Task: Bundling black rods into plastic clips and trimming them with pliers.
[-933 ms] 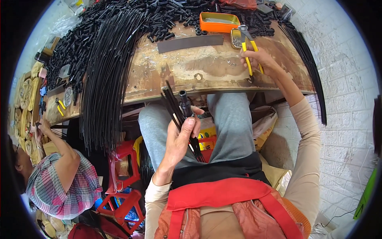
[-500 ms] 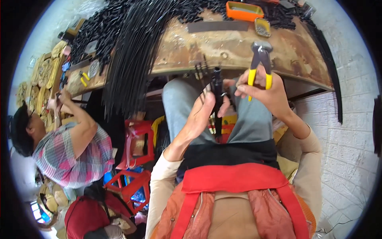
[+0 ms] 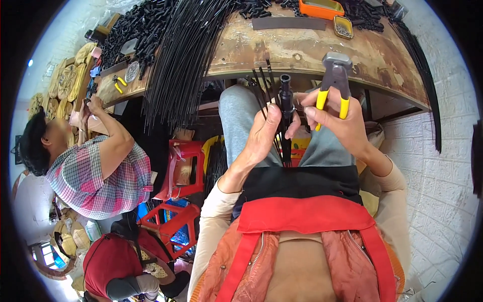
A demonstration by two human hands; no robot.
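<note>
Tube (image 3: 286, 94) and rods (image 3: 286, 150) are clasped in the left hand (image 3: 262, 132), pincers (image 3: 335, 69) in the curled right hand (image 3: 343, 122), the tube black and hollow-ended.

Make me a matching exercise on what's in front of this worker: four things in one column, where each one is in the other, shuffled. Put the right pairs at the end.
Things
1. Yellow-handled pincers
2. Black tubular part
3. Orange box
4. Dark flat strip

Places
A. Open-topped, toward the far side of the workbench
B. In the left hand, open end facing up
C. Lying on the bench's wooden top, in no one's hand
D. In the right hand

Right pairs: 1-D, 2-B, 3-A, 4-C
</note>
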